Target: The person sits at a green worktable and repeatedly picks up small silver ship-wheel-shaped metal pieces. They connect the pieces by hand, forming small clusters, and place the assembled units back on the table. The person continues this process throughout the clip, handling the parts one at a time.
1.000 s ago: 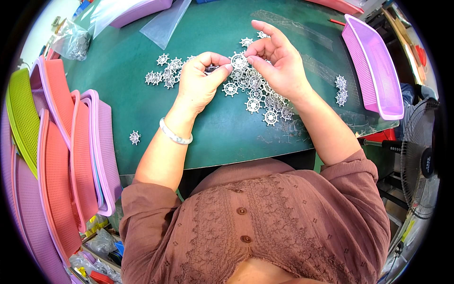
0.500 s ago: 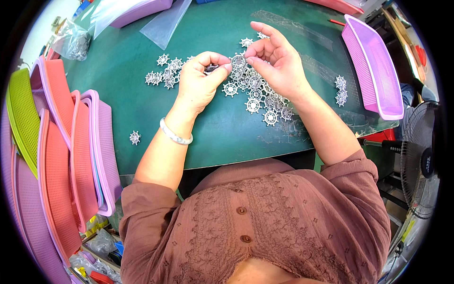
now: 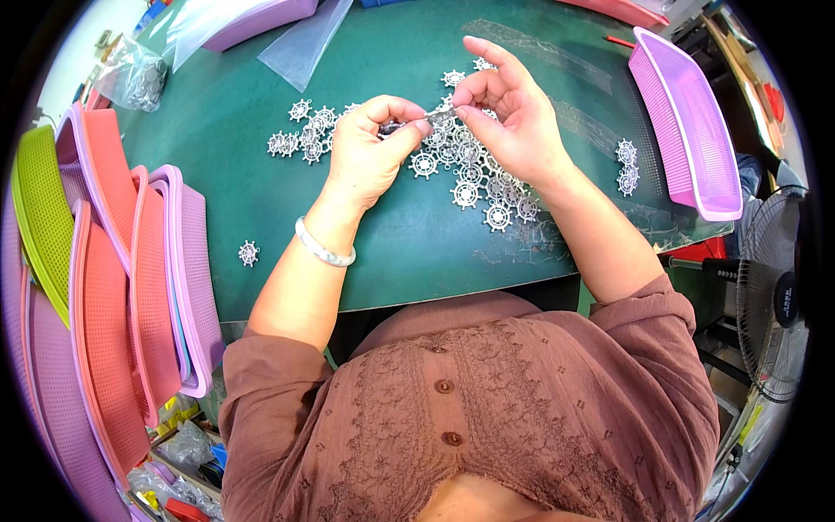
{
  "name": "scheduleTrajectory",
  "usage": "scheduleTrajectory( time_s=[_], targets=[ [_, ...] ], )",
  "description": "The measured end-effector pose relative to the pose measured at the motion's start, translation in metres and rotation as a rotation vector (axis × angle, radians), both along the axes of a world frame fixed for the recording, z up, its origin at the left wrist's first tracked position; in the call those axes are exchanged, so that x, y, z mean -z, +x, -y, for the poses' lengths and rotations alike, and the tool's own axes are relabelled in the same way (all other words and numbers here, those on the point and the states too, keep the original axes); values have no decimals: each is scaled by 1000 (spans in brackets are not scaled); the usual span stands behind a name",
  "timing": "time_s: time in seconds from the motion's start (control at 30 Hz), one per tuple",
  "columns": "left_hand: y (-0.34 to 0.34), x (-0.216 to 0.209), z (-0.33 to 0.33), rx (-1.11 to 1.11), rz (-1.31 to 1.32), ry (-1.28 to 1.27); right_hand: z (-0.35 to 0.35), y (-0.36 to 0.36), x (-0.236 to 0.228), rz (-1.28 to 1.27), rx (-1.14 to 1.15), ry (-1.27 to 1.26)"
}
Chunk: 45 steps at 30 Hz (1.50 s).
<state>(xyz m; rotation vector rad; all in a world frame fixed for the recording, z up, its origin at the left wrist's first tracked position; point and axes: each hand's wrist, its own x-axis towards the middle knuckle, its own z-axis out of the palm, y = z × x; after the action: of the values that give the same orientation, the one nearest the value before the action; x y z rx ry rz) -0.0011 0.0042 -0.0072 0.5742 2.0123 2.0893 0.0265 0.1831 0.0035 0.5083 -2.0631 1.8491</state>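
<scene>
Between the fingers (image 3: 403, 108), an edge-on charm (image 3: 441, 115), spokes indistinct.

The left hand (image 3: 370, 157) hid most of a dark thing (image 3: 391, 128) in its curled fingers, too little of it showing to tell its kind, and the thin grey piece (image 3: 440, 115) pinched between both hands stood edge-on, its face out of sight. The right hand (image 3: 517, 126) covered part of the heap of wheel-shaped charms (image 3: 468, 170), while the upper edge cut off a lilac basket (image 3: 278, 14) and a blue thing (image 3: 379, 2).
</scene>
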Motion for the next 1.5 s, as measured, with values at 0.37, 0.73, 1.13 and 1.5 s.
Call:
scheduleTrajectory(
  time_s=[0.37,0.73,1.13,1.5],
  targets=[
    [1,1,-1,29,-3,23,1,3,-3,-131,59,103],
    [3,0,-2,76,94,59,3,6,-5,-146,60,113],
    [5,-5,-2,154,173,62,1,5,-3,-81,46,108],
    [-3,3,3,247,403,320,0,5,-2,-10,-39,-5]
  ],
)
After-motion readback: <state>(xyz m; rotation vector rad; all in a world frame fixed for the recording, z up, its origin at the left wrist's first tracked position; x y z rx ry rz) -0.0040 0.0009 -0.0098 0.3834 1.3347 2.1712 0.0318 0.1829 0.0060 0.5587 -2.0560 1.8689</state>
